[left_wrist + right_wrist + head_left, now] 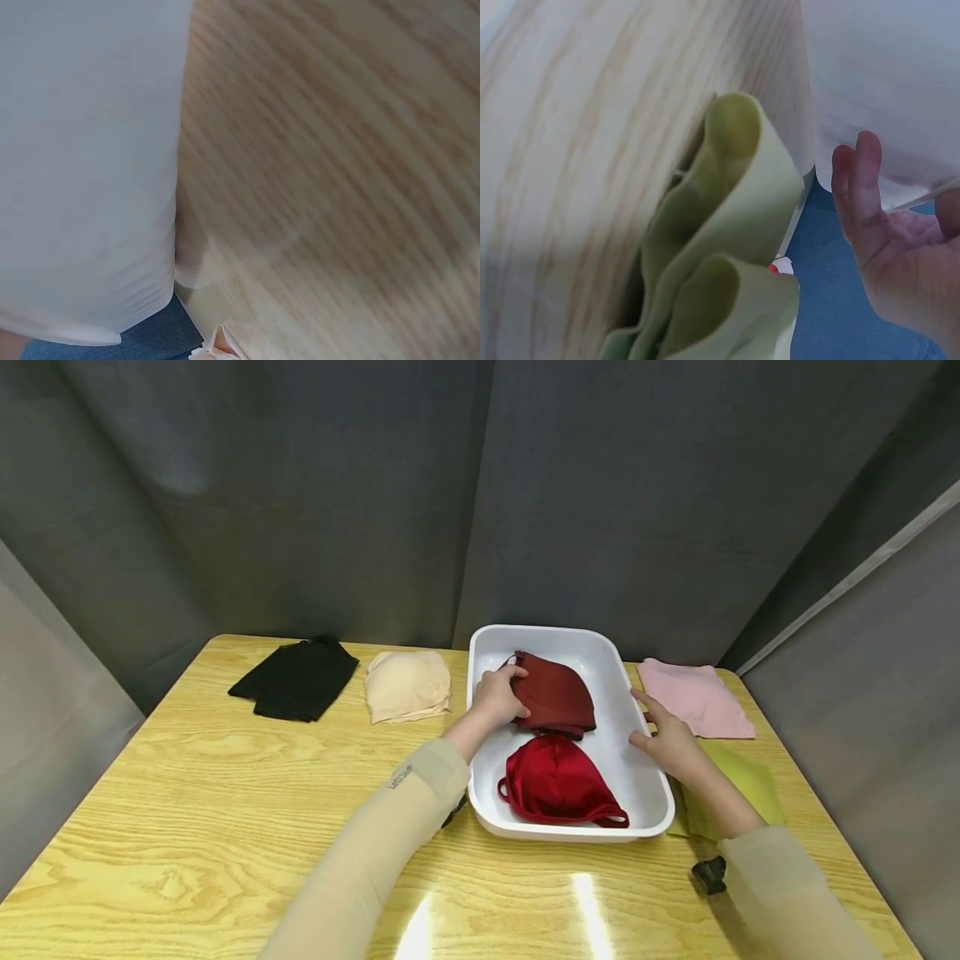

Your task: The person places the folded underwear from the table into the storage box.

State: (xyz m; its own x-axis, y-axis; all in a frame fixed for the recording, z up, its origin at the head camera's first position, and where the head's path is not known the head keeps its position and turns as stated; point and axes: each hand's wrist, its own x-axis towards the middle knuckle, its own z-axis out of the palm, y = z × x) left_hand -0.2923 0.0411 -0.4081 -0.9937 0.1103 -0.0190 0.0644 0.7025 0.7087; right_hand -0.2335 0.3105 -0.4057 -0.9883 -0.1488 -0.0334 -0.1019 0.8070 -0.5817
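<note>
At the near end of the white tray (576,832), a red satin bra (558,777) is lying just nearer than the left hand (497,696). That hand is bending its fingers and thumb round the left edge of a folded maroon garment (557,693), pinching it in the middle of the tray and hiding part of that edge. How firmly it is pinching, I cannot tell. The right hand (671,743) is spreading its fingers, nearly straight, at the tray's right side and is holding no garment.

Outside the tray, the right forearm is crossing an olive-green cloth (742,785), whose folds are curling into soft, thick loops in the right wrist view. Farther back, a beige folded piece (408,683) is lying left of the tray, a black one (303,681) beyond it to the left, and a smooth pink one (697,697) to the right. The satin is shining; the maroon fabric is looking matte. The wood-grained table (187,793) is reflecting light, and dark grey curtains (337,502) are hanging behind.
</note>
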